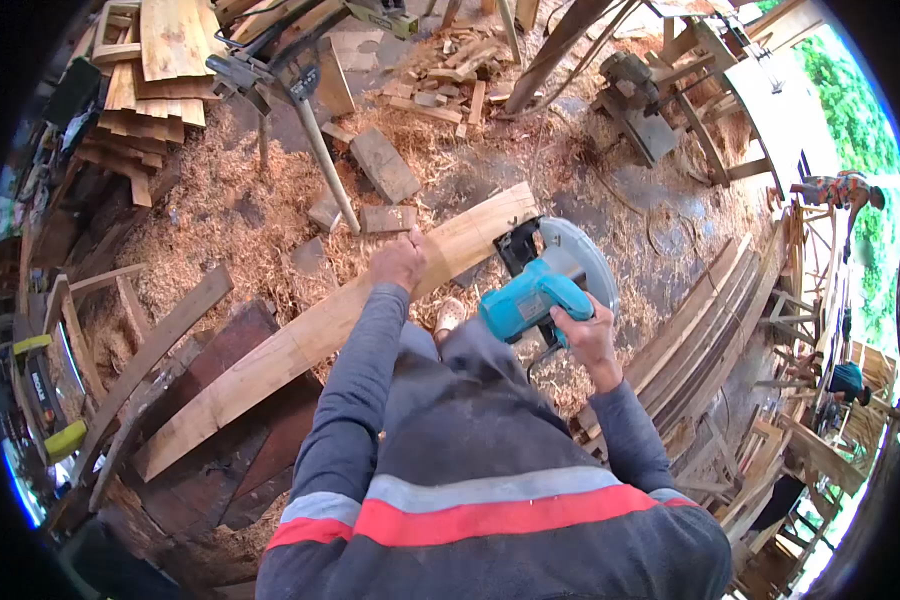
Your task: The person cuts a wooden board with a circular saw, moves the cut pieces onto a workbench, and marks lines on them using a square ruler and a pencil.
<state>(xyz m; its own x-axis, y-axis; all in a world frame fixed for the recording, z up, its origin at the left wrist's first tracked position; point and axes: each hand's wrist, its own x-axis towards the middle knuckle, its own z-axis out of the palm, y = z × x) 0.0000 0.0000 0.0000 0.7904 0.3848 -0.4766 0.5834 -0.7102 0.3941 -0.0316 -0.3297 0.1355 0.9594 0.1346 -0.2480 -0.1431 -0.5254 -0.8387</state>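
Note:
A long wooden plank (300, 345) slants across in front of me, from the lower left up to the right. My left hand (398, 262) is closed on the plank's edge near its upper part. In my right hand (588, 335) is the handle of a teal circular saw (530, 300). The saw's round grey guard (585, 260) faces away to the right, and its dark base sits at the far end of the plank. Whether the blade touches the wood is hidden. My shoe (451, 314) shows below the plank.
Wood shavings (230, 190) cover much of the floor. Wooden blocks (385, 165) and a metal stand's leg (325, 160) are just beyond the plank. Long boards (695, 320) lie to the right. Stacked planks (175, 45) stand upper left. Two people are at the far right.

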